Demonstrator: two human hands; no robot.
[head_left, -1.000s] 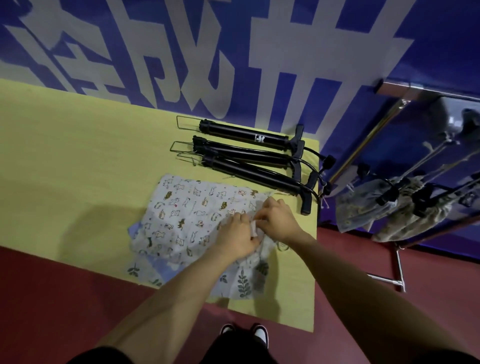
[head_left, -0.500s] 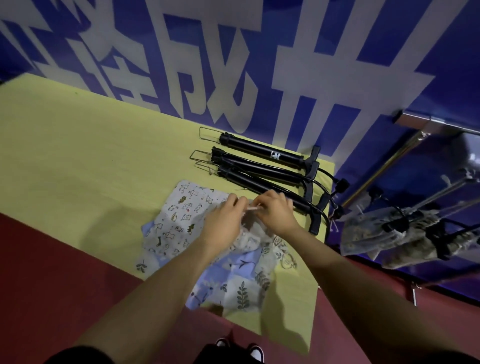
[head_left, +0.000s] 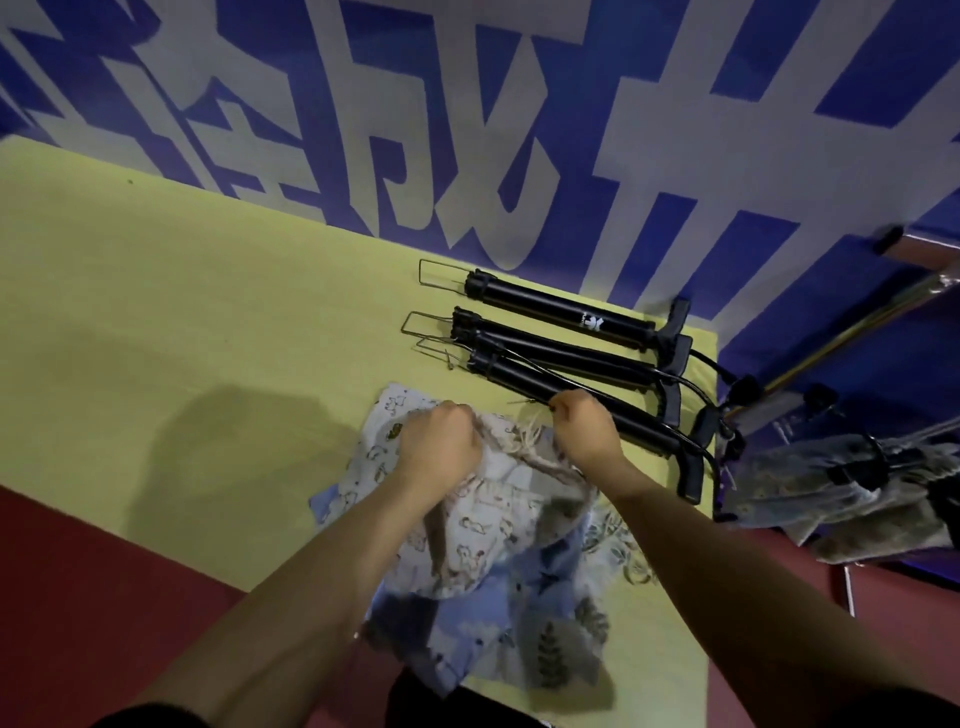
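Note:
A white cloth printed with small animals (head_left: 470, 535) lies bunched on the yellow table (head_left: 208, 332), on top of a blue-and-white leaf-print cloth (head_left: 524, 623). My left hand (head_left: 441, 449) grips the animal cloth's top edge in a fist. My right hand (head_left: 584, 428) grips the same edge a little to the right, and the fabric is gathered and stretched between the two fists. Both forearms reach in from the bottom of the view.
Three black trouser hangers with wire hooks (head_left: 566, 358) lie side by side just beyond my hands. A garment rack (head_left: 831, 332) with clipped, patterned cloths (head_left: 852, 493) stands to the right of the table. A blue-and-white banner (head_left: 519, 130) covers the wall behind.
My hands have moved apart along the cloth's edge, pulling it up into a bunch. The cloth lay flatter a second ago. The camera has tilted slightly.

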